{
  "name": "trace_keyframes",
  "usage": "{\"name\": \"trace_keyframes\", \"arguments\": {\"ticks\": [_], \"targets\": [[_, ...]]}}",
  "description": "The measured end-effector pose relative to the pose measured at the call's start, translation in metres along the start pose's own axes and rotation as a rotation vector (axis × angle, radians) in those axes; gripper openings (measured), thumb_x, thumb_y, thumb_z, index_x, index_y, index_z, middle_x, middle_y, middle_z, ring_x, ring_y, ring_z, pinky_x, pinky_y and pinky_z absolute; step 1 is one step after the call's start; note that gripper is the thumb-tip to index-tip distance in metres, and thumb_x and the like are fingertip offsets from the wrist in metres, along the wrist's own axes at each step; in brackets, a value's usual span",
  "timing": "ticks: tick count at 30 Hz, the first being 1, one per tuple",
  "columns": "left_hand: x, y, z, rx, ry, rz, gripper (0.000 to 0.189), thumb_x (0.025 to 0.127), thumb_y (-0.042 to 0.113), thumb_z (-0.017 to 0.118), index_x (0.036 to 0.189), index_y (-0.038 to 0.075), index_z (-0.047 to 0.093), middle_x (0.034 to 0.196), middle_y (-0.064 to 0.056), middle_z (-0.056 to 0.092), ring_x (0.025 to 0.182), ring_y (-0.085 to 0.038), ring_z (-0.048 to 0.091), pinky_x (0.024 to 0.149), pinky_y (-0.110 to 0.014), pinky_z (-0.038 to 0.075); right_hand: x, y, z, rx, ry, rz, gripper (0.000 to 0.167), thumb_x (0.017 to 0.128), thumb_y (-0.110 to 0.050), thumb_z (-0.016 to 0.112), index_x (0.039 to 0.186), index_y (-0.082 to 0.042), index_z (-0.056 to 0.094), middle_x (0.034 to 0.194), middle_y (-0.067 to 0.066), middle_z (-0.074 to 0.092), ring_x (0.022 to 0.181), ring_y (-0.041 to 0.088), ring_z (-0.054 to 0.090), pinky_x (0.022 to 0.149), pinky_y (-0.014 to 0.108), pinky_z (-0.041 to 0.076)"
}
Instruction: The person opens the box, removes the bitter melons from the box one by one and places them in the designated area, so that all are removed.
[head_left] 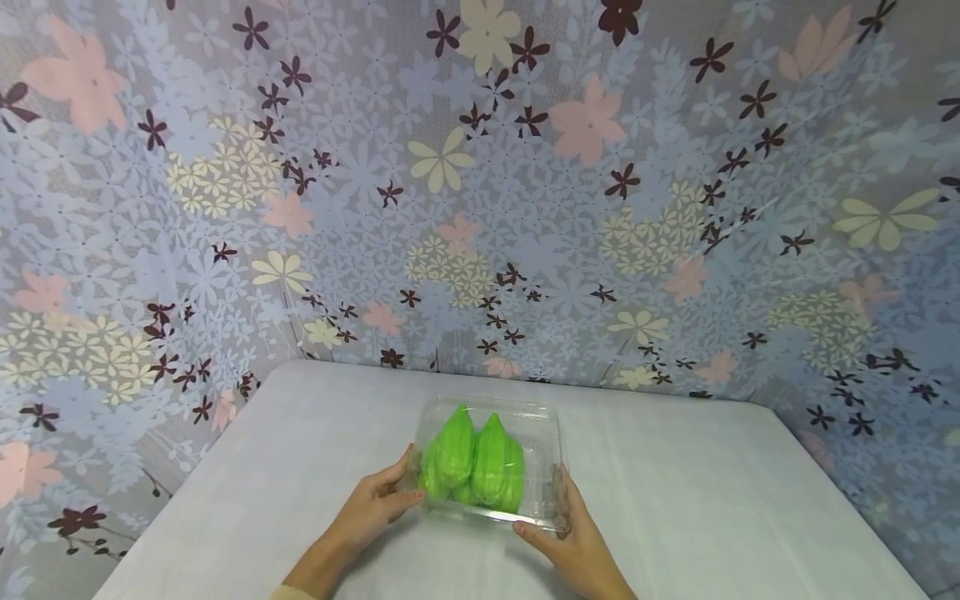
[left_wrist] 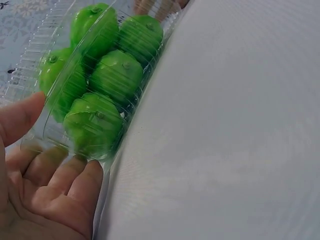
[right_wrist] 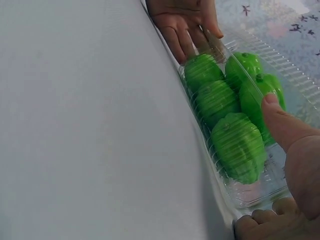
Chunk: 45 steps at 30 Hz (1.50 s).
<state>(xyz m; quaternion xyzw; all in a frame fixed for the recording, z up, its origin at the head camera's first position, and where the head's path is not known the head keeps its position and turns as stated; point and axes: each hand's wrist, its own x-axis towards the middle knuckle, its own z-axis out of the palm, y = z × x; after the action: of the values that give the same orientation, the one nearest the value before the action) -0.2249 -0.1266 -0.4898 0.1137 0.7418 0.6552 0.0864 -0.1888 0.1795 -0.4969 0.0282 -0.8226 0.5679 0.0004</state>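
A clear plastic clamshell box [head_left: 543, 450] is held between my two hands over the near middle of the table. Several bright green, ribbed vegetables with pointed tips [head_left: 491, 462] lie inside, bunched toward its left side; their rounded stem ends [left_wrist: 117, 75] show through the plastic in the left wrist view. My left hand [head_left: 367, 508] grips the left end, thumb on the near side and fingers [left_wrist: 75, 175] at the underside. At the other end my right hand [head_left: 573, 546] holds the box's near right corner, its thumb [right_wrist: 282, 120] pressed along the side.
A white cloth [head_left: 675, 483] covers the table on both sides of the box. Beyond the table's back edge hangs a flower-patterned curtain or wall covering [head_left: 450, 208], which also runs down the left and right sides.
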Motion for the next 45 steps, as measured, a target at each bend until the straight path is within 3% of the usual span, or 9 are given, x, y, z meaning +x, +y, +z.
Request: {"name": "trace_keyframes", "arguments": {"ticks": [2,3,5,6,9,19,32,39,45], "targets": [[0.0,0.0,0.0,-0.023,0.01,-0.017,0.072,0.095,0.02,0.07,0.155,0.006,0.034,0.16,-0.019,0.027,0.074,-0.023,0.05,0.065,-0.021,0.046,0.0,0.0,0.0,0.0,0.003,0.0,0.118,0.082,-0.043,0.083,0.161,-0.004,0.005,0.165,0.025,0.008,0.145,0.048,0.02,0.11,0.062,0.033],[0.0,-0.001,0.001,-0.034,0.015,-0.018,0.068,0.096,0.02,0.069,0.154,0.005,0.036,0.159,-0.02,0.029,0.072,-0.024,0.053,0.064,-0.018,0.048,-0.001,0.0,-0.001,-0.003,0.007,-0.002,0.117,0.082,-0.043,0.083,0.162,-0.004,0.006,0.164,0.025,0.01,0.144,0.05,0.023,0.109,0.062,0.035],[0.0,-0.001,0.002,-0.051,0.038,-0.006,0.059,0.098,0.019,0.065,0.149,0.001,0.042,0.155,-0.02,0.035,0.106,-0.028,0.065,0.079,-0.018,0.054,-0.001,0.001,-0.002,-0.012,0.01,-0.012,0.116,0.083,-0.043,0.083,0.161,-0.004,0.007,0.164,0.025,0.013,0.143,0.049,0.025,0.109,0.06,0.035],[0.0,-0.002,0.002,-0.059,0.048,0.003,0.054,0.099,0.018,0.064,0.147,0.0,0.045,0.154,-0.02,0.038,0.105,-0.03,0.066,0.083,-0.021,0.056,-0.001,0.001,-0.002,-0.018,0.011,-0.018,0.115,0.083,-0.043,0.082,0.161,-0.004,0.007,0.164,0.025,0.014,0.143,0.048,0.026,0.109,0.06,0.036],[0.0,-0.003,0.004,-0.03,0.078,0.065,0.042,0.103,0.016,0.059,0.139,-0.005,0.053,0.148,-0.017,0.045,0.136,-0.037,0.044,0.101,-0.031,0.048,-0.001,0.002,-0.004,-0.036,0.006,-0.032,0.116,0.084,-0.043,0.081,0.161,-0.002,0.005,0.164,0.021,0.014,0.146,0.044,0.021,0.11,0.057,0.034],[0.0,-0.001,0.005,0.094,0.175,0.161,0.033,0.095,0.015,0.071,0.125,0.002,0.069,0.132,-0.01,0.063,0.122,-0.029,0.061,0.099,-0.03,0.051,-0.004,0.0,-0.007,-0.03,0.008,-0.024,0.118,0.084,-0.044,0.081,0.161,-0.002,0.003,0.166,0.016,0.011,0.149,0.041,0.014,0.111,0.058,0.029],[-0.001,0.003,0.005,0.063,0.184,0.09,0.049,0.087,0.022,0.081,0.131,0.005,0.066,0.135,-0.011,0.063,0.117,-0.031,0.064,0.092,-0.034,0.057,-0.005,-0.005,-0.009,-0.083,0.014,0.041,0.119,0.082,-0.05,0.081,0.162,-0.005,0.005,0.166,0.017,0.01,0.15,0.039,0.012,0.116,0.055,0.024],[0.003,0.006,0.005,0.15,0.155,0.101,0.071,0.082,0.028,0.086,0.145,0.015,0.055,0.15,-0.009,0.048,0.134,-0.036,0.049,0.111,-0.047,0.04,-0.004,-0.006,-0.012,-0.107,0.036,0.027,0.119,0.082,-0.051,0.081,0.162,-0.005,0.006,0.166,0.018,0.012,0.148,0.038,0.018,0.118,0.054,0.02],[0.011,0.014,0.004,0.262,0.144,0.108,0.092,0.077,0.035,0.089,0.155,0.022,0.042,0.158,-0.01,0.037,0.145,-0.035,0.033,0.119,-0.048,0.025,-0.005,-0.007,-0.016,-0.111,0.056,0.001,0.116,0.083,-0.051,0.08,0.162,-0.006,0.008,0.165,0.02,0.013,0.147,0.04,0.021,0.116,0.055,0.024]]}}
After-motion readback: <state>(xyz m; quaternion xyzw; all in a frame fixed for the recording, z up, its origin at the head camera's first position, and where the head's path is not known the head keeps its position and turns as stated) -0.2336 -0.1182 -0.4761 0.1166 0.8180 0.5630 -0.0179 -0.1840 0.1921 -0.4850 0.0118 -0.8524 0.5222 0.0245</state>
